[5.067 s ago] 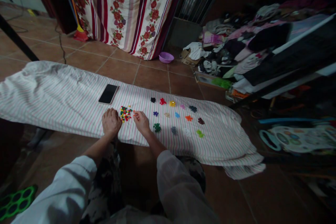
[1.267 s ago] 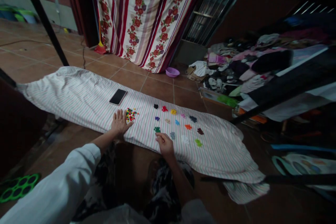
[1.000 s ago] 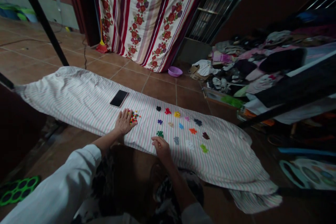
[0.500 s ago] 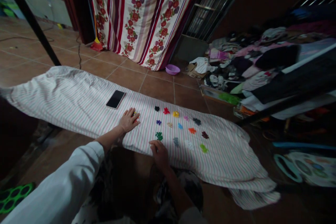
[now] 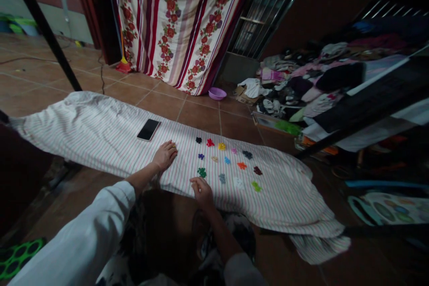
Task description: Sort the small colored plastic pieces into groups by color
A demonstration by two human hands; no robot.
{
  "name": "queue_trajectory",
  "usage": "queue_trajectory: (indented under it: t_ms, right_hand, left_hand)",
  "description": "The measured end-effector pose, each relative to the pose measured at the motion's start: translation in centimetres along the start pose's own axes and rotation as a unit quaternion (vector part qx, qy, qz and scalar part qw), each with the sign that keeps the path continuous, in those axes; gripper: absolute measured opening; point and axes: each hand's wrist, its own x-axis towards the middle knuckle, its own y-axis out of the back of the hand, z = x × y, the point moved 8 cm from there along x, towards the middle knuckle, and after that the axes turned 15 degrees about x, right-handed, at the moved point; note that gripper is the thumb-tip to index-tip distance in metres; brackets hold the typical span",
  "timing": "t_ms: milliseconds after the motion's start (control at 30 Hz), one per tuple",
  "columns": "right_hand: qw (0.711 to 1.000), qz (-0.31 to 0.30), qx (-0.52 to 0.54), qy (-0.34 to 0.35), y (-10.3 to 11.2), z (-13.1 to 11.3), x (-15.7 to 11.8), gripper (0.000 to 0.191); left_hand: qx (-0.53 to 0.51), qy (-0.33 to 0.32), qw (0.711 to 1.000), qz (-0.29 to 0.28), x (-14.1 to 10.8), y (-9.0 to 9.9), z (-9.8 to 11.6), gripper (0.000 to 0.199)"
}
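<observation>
My left hand (image 5: 165, 155) rests on the striped cloth (image 5: 114, 143), its fingers drawn together over small bead-like pieces; a yellow bit shows by the fingertips. My right hand (image 5: 203, 192) is closed at the cloth's near edge, thumb against curled fingers; whatever it may hold is hidden. Just beyond it lies a pile of green pieces (image 5: 201, 172). More small piles, sorted by colour, spread to the right, among them black (image 5: 199, 140), red (image 5: 210, 142), yellow (image 5: 221, 146), orange (image 5: 241, 166), grey (image 5: 222, 178) and lime green pieces (image 5: 256, 186).
A phone (image 5: 148, 129) lies on the cloth left of the piles. Past the cloth are a purple basin (image 5: 217, 94), a floral curtain (image 5: 170, 27) and a broom (image 5: 124, 66). Heaped clothes (image 5: 301, 80) fill the right. Dark poles (image 5: 50, 31) slant up at both sides.
My left hand's fingers have drawn in from a flatter spread over the yellow and red pieces. My right hand stays closed in place. The view has shifted slightly.
</observation>
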Motion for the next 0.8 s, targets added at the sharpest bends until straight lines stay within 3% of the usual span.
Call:
queue_trajectory:
  t_ms: [200,367,500,600,800]
  right_hand:
    - [1.0,0.017,0.007,-0.01,0.0,0.0,0.2,0.027]
    - [0.999,0.027,0.015,-0.015,0.1,-0.6,0.4,0.026]
    - [0.999,0.026,0.019,-0.018,0.1,-0.9,0.4,0.027]
    - [0.999,0.02,0.018,-0.02,0.1,-0.9,0.4,0.027]
    - [1.0,0.011,0.025,-0.008,0.0,-0.8,0.3,0.028]
  left_hand:
    - [-0.104,0.023,0.994,-0.03,-1.2,0.6,-0.4,0.035]
    - [-0.266,0.127,0.955,-0.04,-1.6,1.6,-1.2,0.024]
    - [-0.298,0.212,0.93,-0.029,-1.6,1.9,-2.2,0.018]
    - [-0.326,0.296,0.898,-0.014,-1.7,1.6,-3.3,0.015]
    - [-0.403,0.433,0.805,0.037,-2.5,1.4,-4.9,0.008]
